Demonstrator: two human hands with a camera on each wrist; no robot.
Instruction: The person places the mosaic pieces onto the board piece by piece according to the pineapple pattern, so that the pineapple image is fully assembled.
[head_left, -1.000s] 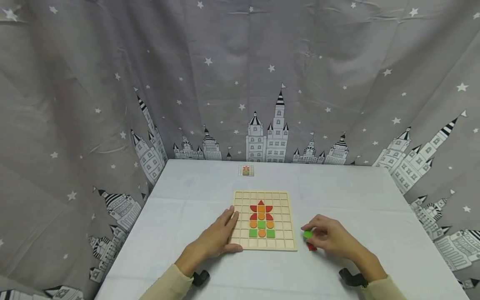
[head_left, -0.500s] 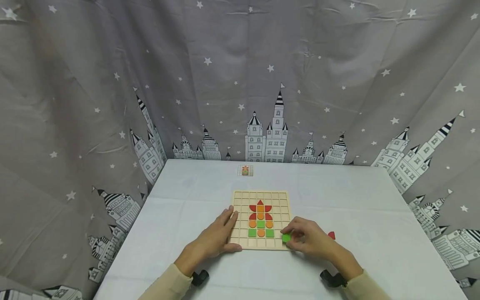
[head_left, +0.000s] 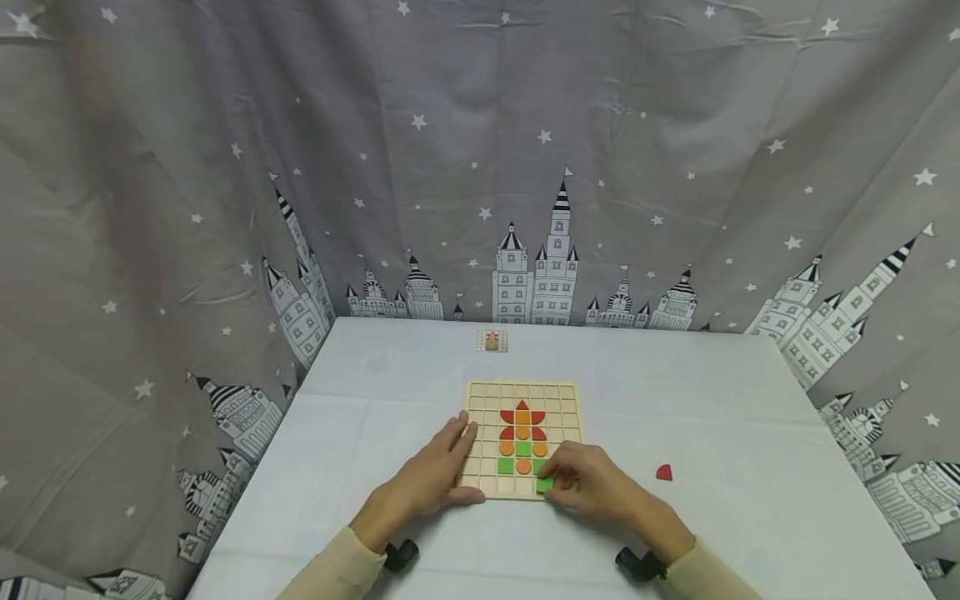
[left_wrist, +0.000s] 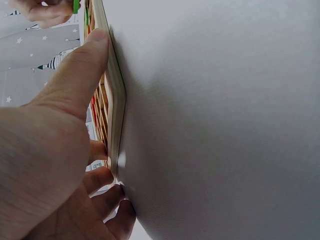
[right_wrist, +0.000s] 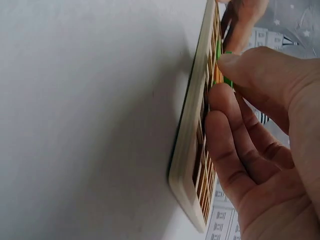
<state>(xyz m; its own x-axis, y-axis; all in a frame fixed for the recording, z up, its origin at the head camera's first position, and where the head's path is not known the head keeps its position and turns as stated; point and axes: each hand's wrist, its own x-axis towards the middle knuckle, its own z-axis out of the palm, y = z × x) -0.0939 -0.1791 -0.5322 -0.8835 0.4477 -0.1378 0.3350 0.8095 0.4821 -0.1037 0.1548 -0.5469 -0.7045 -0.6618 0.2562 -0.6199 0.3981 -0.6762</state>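
Observation:
A wooden grid board [head_left: 562,400] lies on the white table and carries a figure of red, orange and green pieces [head_left: 522,440]. My left hand [head_left: 431,477] rests flat against the board's left edge, its thumb [left_wrist: 82,70] lying along the near edge [left_wrist: 116,100]. My right hand [head_left: 592,487] pinches a green piece [head_left: 545,484] and holds it at the board's near row, just right of the figure. In the right wrist view the green piece [right_wrist: 223,67] shows between my fingertips, over the board [right_wrist: 192,125].
One loose red piece [head_left: 663,473] lies on the table [head_left: 735,400] to the right of the board. A small pattern card [head_left: 492,340] sits at the table's far edge. A grey castle-print curtain [head_left: 480,167] hangs around the table.
My right hand carried the green piece leftward from the table onto the board's near row. The red piece stayed behind on the table. My left hand has not moved.

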